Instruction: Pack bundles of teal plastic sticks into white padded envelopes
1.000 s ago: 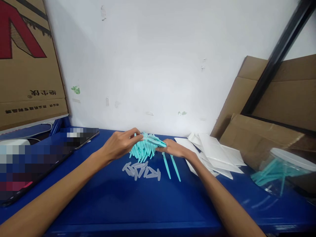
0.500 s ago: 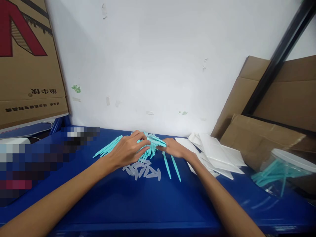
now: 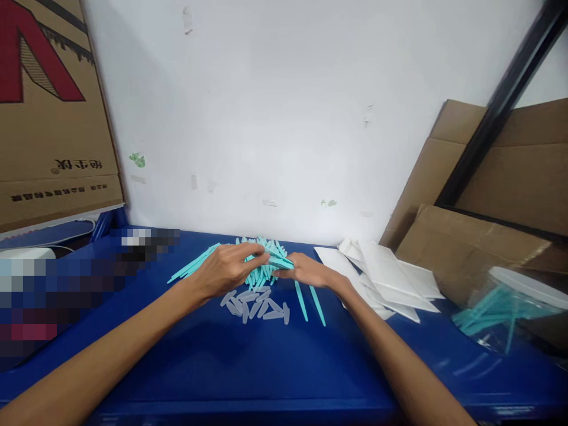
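Note:
Over the middle of the blue table, my left hand pinches the left end of a few slim turquoise plastic sticks. My right hand closes on their other end, so both hands grip the same small bunch. Beneath and behind lies a pile of similar turquoise sticks, partly covered by my fingers. Nearer to me are several small translucent caps or sleeves, loosely scattered. Two single tapered sticks lie below my right hand. Left of my left hand, more sticks lie side by side.
White paper envelopes or sheets are stacked to the right. Beyond them stands a clear, white-rimmed tub with turquoise sticks inside. Cardboard leans at the back right, and a large carton stands left. A white wall backs the table.
My right hand has shifted slightly left and down, bringing the bunch closer to my left hand. My left fingers have lowered and closed more tightly over it.

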Demonstrator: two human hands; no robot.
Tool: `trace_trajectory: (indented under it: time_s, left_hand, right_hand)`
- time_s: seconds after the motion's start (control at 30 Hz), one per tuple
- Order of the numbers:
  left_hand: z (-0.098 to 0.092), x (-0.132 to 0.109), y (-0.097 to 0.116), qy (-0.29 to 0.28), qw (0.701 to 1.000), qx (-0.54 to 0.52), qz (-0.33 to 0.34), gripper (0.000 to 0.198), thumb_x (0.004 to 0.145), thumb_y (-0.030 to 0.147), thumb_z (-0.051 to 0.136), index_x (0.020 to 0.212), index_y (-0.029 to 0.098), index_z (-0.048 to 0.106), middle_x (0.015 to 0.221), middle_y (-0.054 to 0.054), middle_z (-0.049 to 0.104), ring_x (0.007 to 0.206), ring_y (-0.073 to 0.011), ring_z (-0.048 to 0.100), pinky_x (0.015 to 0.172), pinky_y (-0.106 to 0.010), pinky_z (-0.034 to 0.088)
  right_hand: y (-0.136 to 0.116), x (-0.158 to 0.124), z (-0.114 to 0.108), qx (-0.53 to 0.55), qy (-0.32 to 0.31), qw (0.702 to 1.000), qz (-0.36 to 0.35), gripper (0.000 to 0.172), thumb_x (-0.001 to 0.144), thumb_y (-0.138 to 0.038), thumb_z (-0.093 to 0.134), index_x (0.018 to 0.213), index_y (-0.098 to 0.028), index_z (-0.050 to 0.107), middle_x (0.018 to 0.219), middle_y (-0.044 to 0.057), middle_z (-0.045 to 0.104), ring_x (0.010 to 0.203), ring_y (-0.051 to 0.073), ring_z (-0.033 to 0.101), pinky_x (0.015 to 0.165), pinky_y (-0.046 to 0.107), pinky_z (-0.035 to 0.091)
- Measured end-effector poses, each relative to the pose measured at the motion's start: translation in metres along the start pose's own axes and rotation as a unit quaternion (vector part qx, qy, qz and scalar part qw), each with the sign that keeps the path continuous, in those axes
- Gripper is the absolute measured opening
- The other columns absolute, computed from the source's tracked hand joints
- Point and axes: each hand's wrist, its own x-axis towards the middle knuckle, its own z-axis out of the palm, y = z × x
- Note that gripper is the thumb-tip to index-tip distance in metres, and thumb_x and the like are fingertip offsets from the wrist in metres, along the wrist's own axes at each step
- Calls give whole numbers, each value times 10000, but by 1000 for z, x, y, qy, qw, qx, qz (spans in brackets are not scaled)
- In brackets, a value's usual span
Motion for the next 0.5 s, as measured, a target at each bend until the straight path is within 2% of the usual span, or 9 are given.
trace_trajectory:
  time_s: [0.13, 0.27, 0.33, 0.43, 0.5]
  left_hand:
    - [-6, -1, -9, 11, 999, -1, -36, 212, 906, 114, 486, 1070, 201, 588, 942, -39, 653, 543, -65, 503, 476, -209, 385]
    - [-14, 3, -13, 1, 995, -39, -87, 110, 892, 216, 559, 970, 197, 633, 903, -48, 622, 661, -113, 533, 518, -231, 389]
    - [-15, 5, -9, -50, 990, -88, -102, 129, 904, 242, 532, 928, 190, 647, 903, -55, 609, 696, -126, 541, 524, -234, 383]
    - [-12, 7, 5, -169, 968, -151, -106, 202, 919, 256, 478, 851, 190, 656, 889, -46, 600, 659, -117, 524, 515, -244, 355]
    - [-9, 7, 13, -217, 954, -174, -110, 210, 909, 265, 482, 802, 193, 649, 861, -38, 598, 693, -133, 538, 540, -256, 355]
  right_hand:
    - [13, -2, -7, -14, 29, 999, 14, 328, 847, -443, 489, 665, -201, 363, 622, -49, 351, 562, 98, 281, 540, 246, 236]
    - [24, -3, -14, -49, 66, 995, 50, 347, 840, -467, 483, 650, -198, 376, 614, -47, 373, 563, 103, 317, 540, 246, 235]
    - [25, -4, -15, -66, 78, 993, 59, 338, 846, -460, 473, 650, -196, 394, 613, -43, 400, 563, 106, 339, 539, 245, 238]
    - [21, -3, -14, -94, 87, 991, 51, 354, 860, -472, 465, 648, -195, 405, 603, -41, 418, 552, 107, 349, 531, 245, 235]
    - [17, -2, -12, -114, 88, 989, 39, 374, 869, -494, 459, 649, -195, 414, 593, -39, 424, 542, 106, 343, 526, 246, 230]
